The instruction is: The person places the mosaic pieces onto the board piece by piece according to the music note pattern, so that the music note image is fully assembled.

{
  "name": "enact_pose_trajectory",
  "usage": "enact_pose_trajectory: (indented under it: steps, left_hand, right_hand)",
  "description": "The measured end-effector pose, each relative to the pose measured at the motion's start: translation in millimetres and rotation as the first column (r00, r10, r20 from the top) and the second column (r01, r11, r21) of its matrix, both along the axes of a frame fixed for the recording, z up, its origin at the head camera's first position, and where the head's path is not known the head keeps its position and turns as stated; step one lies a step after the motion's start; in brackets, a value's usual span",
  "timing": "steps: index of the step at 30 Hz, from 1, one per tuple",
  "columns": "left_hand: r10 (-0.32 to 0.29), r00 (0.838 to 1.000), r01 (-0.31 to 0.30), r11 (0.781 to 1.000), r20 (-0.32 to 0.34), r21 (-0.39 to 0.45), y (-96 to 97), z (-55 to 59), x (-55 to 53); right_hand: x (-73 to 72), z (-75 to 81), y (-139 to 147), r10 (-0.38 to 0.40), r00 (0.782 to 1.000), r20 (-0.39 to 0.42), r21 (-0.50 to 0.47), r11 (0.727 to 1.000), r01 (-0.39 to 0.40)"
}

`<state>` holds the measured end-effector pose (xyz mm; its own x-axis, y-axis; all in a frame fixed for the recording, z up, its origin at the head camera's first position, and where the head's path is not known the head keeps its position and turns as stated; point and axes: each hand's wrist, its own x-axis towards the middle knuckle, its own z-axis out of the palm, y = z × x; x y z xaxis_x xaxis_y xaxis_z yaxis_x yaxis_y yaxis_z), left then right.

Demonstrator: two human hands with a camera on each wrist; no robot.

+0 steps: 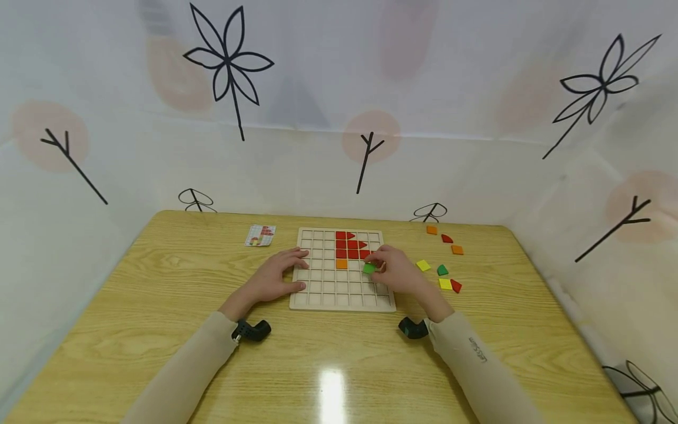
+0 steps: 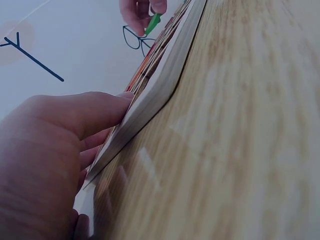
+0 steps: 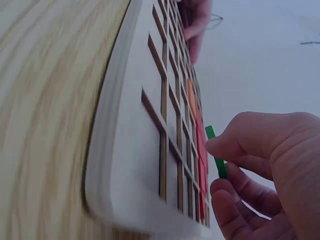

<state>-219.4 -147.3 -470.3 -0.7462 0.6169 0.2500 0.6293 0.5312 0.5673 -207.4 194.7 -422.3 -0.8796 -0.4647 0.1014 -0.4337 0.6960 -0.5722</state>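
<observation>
A wooden grid board (image 1: 312,305) lies flat on the table, with several red tiles (image 1: 341,245) in its upper rows and one orange tile (image 1: 341,264) just below them. My right hand (image 1: 398,271) pinches a green tile (image 1: 369,268) between thumb and fingers over the board's right side. In the right wrist view that green tile (image 3: 216,152) is tilted on edge, apart from the grid. My left hand (image 1: 272,277) rests at the board's left edge, fingers spread and loosely extended; the left wrist view has its thumb (image 2: 107,110) against the rim.
Right of the board lie loose tiles: orange (image 1: 432,230), red (image 1: 447,238), yellow (image 1: 422,265) and dark green (image 1: 442,270) among them. A small printed pattern card (image 1: 261,235) sits behind the left hand. Patterned white cloth (image 1: 318,165) encloses the wooden table (image 1: 296,365).
</observation>
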Motion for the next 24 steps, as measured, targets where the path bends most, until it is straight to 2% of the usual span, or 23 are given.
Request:
enact_pose_trajectory:
  steps: [8,13,24]
  left_hand:
    - [-0.006,1.0,0.006,1.0,0.011,0.016,-0.2,0.9,0.9]
    - [-0.002,1.0,0.002,1.0,0.01,0.009,-0.7,0.2,0.1]
    - [-0.006,1.0,0.006,1.0,0.013,0.01,-1.0,0.7,0.1]
  right_hand:
    - [0.3,-5.0,-25,0.08,0.997,-0.02,-0.007,0.997,-0.08]
    - [-0.7,-9.1,-35,0.087,0.996,-0.032,-0.001,0.996,-0.087]
    - [1.1,-8.6,-46,0.131,0.991,0.015,-0.024,0.991,-0.13]
